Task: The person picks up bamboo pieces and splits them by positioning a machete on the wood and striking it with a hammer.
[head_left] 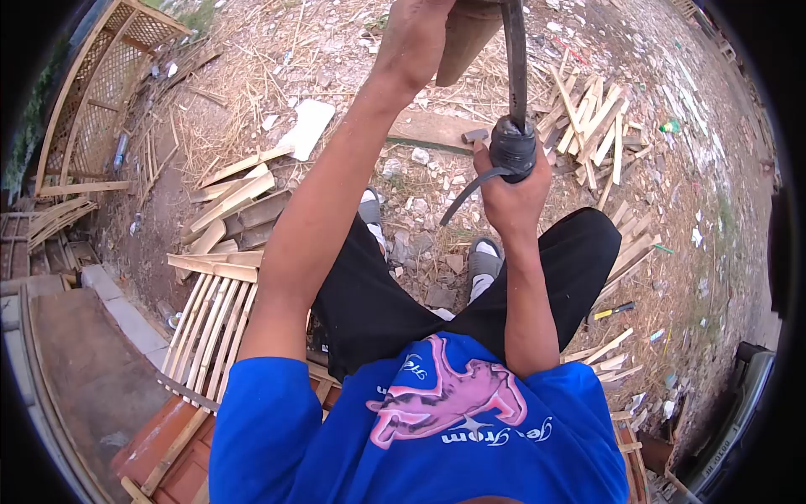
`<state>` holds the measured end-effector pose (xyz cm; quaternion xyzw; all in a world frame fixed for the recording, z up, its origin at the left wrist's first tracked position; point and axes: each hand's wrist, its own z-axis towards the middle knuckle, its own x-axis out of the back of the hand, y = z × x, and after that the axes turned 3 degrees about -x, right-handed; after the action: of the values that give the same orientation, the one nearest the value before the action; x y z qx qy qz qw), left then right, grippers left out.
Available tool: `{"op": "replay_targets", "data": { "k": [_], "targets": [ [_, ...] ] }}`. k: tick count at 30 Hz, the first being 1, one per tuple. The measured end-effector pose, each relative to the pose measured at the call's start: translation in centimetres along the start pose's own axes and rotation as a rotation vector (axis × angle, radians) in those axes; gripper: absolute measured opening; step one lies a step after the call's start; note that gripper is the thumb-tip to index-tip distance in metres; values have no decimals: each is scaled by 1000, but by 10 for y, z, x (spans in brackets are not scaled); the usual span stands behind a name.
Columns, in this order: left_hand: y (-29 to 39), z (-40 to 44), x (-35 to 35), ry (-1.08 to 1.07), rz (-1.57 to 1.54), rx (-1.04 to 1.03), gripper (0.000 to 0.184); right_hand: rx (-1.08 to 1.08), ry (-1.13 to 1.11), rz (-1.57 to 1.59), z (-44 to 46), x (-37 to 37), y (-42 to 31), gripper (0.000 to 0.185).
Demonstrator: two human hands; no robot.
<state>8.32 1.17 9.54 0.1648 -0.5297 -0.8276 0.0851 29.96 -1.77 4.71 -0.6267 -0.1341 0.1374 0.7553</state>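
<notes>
My right hand [516,197] is closed around the black-taped handle [512,149] of a machete, with a loose strip of tape hanging from it. The long dark blade [516,71] points away from me, past the top edge of the view. At the top, my left hand [417,38] grips a wide piece of split bamboo [470,42] just left of the blade. Its fingers are partly cut off by the frame, and whether blade and bamboo touch is unclear. Below them a plank [432,130] lies on the ground.
Split bamboo pieces [231,202] lie at left, beside a slatted stack [206,328]. More strips [596,126] are piled at right, near a yellow-and-black handled tool [613,311]. A lattice panel [92,101] stands far left. Rubble and straw cover the ground.
</notes>
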Motion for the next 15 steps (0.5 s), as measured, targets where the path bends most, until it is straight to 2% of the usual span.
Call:
{"op": "replay_targets", "data": {
  "k": [1,2,3,5,6,8,11,12,15],
  "targets": [
    [-23,-9,5,74,205,16,63,-58,-13,-87,4,0,25,28],
    [-47,-17,10,144,406,49,81,-117,-23,-172,8,-1,73,30],
    [-67,-26,24,169,494,199,86,-168,-35,-260,8,-1,104,32],
    [-78,-12,45,229,671,448,96,-246,-49,-464,1,3,111,37],
    [-66,-5,44,176,651,368,95,-239,-77,-444,-7,6,129,39],
    [-51,-20,34,53,594,270,94,-259,-84,-382,-28,2,122,37],
    [-91,-26,51,157,631,416,101,-280,-80,-389,-31,-6,115,35],
    [-92,-23,57,233,515,441,74,-269,-61,-388,-26,-9,115,34],
    [-101,-32,65,-76,569,499,64,-260,-64,-304,-16,-5,115,35]
  ]
}}
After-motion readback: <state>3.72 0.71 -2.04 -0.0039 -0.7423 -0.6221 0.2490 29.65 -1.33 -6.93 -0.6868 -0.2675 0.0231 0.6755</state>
